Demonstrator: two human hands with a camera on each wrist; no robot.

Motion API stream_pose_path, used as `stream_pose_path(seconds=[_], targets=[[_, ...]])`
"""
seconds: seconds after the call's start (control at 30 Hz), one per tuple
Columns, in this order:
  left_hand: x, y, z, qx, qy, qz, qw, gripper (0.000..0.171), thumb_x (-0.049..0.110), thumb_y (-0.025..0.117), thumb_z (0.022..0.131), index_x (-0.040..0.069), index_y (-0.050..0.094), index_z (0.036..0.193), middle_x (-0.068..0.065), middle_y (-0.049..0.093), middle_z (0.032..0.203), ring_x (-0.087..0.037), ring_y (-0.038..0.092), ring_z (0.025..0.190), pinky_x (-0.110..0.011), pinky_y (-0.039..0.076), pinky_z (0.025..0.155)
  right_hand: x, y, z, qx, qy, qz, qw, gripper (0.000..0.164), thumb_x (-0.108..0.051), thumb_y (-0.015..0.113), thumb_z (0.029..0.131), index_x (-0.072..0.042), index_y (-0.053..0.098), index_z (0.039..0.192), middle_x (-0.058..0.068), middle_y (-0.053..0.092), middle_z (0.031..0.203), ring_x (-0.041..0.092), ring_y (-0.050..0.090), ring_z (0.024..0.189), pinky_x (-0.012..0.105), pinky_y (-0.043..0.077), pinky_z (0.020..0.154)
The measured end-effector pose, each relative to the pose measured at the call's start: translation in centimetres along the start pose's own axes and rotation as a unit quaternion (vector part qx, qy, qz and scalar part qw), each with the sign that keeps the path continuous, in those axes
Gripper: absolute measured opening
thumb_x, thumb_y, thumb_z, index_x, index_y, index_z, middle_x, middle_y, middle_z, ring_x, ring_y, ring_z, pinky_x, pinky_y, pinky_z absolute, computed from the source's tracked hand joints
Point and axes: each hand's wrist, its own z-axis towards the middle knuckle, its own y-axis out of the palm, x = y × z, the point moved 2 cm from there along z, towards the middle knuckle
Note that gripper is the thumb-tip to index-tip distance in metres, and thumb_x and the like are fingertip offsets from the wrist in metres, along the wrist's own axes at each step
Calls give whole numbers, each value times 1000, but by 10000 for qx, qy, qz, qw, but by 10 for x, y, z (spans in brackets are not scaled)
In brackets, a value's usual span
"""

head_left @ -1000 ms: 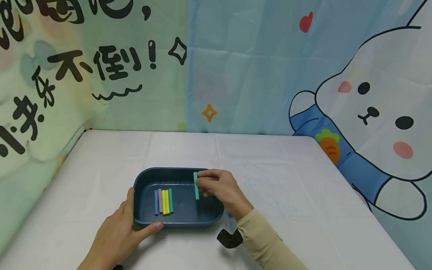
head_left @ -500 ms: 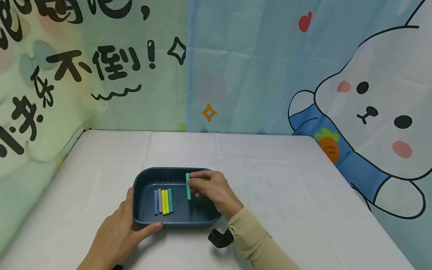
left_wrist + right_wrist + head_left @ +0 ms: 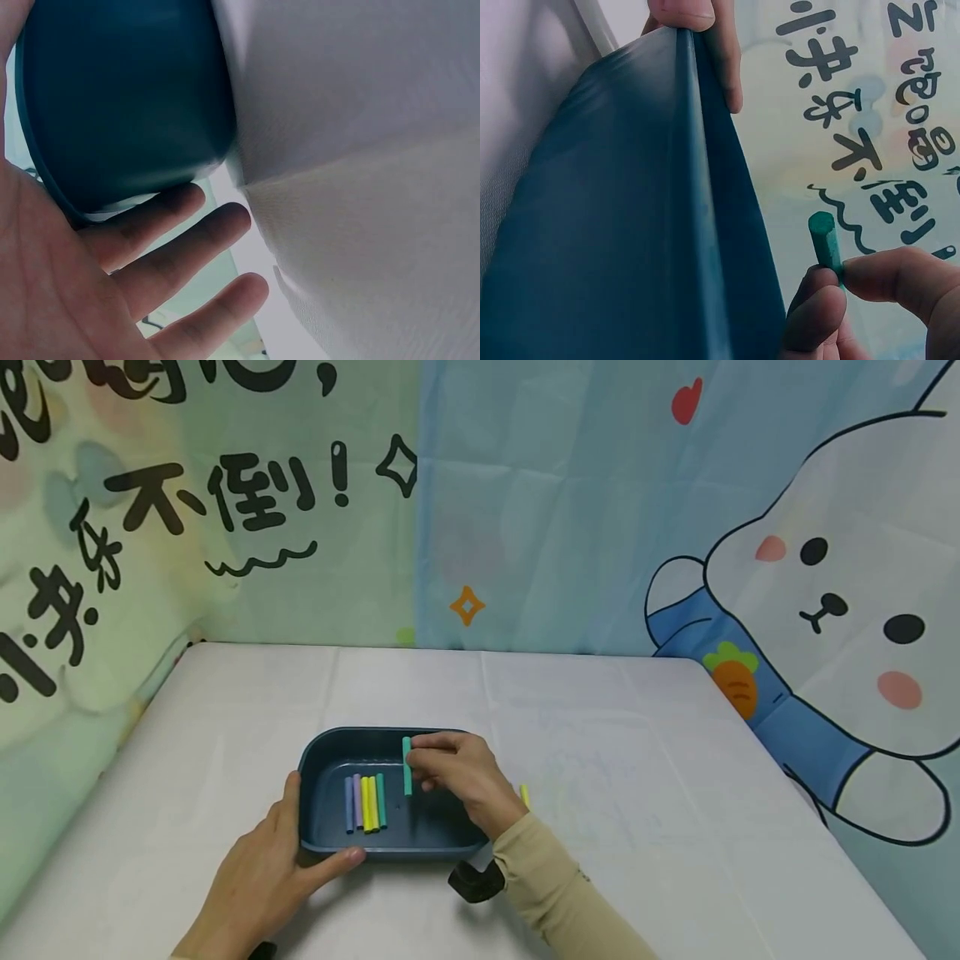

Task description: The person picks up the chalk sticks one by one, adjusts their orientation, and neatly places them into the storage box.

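My right hand [image 3: 457, 772] pinches a green chalk stick [image 3: 407, 766] upright over the right half of a dark blue tray [image 3: 442, 852]. In the right wrist view that green chalk stands between thumb and fingertips, beyond the tray's rim. Inside the tray, to the left, several chalk sticks lie side by side: blue and purple, then yellow [image 3: 367, 804], then green [image 3: 381, 800]. My left hand [image 3: 273, 864] rests at the tray's front left corner, thumb along the front rim and fingers along the left wall. In the left wrist view its fingers [image 3: 184, 259] are nearly straight and spread.
A yellow chalk stick [image 3: 524, 795] lies on the white tablecloth [image 3: 637, 760] just beyond my right wrist, partly hidden. Behind the table hangs a printed curtain [image 3: 540, 527]. A black wrist camera mount [image 3: 477, 882] sits below my right wrist, close to the tray's front right corner.
My right hand has moved left over the tray with the green chalk, bringing it nearer the row. The yellow chalk behind my wrist has come into view. The left hand stays in place.
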Motion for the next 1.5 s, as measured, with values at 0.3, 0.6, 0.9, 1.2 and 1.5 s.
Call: stream_pose_path(seconds=[0.3, 0.6, 0.9, 1.2, 1.5], targets=[[1, 0, 1, -170, -121, 24, 9998, 129, 85, 56, 79, -4, 9, 160, -33, 49, 142, -44, 62, 111, -58, 50, 91, 1, 10, 4, 74, 105, 77, 9999, 30, -11, 74, 89, -1, 72, 117, 11, 72, 98, 18, 69, 80, 30, 57, 70], [2, -1, 1, -172, -109, 38, 9998, 132, 89, 52, 78, -4, 8, 160, -33, 49, 142, -44, 62, 111, -58, 50, 91, 5, 15, 10, 123, 84, -10, 9999, 30, -11, 74, 88, -1, 72, 116, 11, 72, 97, 18, 68, 80, 34, 58, 74], [1, 1, 1, -194, -125, 33, 9997, 131, 88, 53, 78, -4, 8, 160, -33, 48, 142, -44, 62, 112, -58, 50, 91, 9, 20, 15, 192, 159, -129, 9996, 28, -11, 74, 88, -1, 72, 114, 10, 72, 93, 17, 67, 77, 31, 58, 71], [0, 1, 1, -222, -154, -3, 9996, 132, 89, 53, 78, -4, 8, 160, -33, 48, 142, -45, 62, 111, -58, 50, 91, 12, 29, 18, 233, 369, -459, 9980, 23, -6, 74, 87, 2, 72, 109, 9, 70, 85, 14, 63, 68, 28, 56, 65], [-2, 0, 1, -143, -86, -29, 9999, 129, 86, 55, 79, -3, 8, 160, -32, 48, 142, -43, 63, 109, -57, 50, 90, 13, 35, 21, 302, 538, -1194, 9909, 16, -4, 74, 88, 1, 72, 103, 8, 68, 81, 15, 63, 66, 27, 55, 62]])
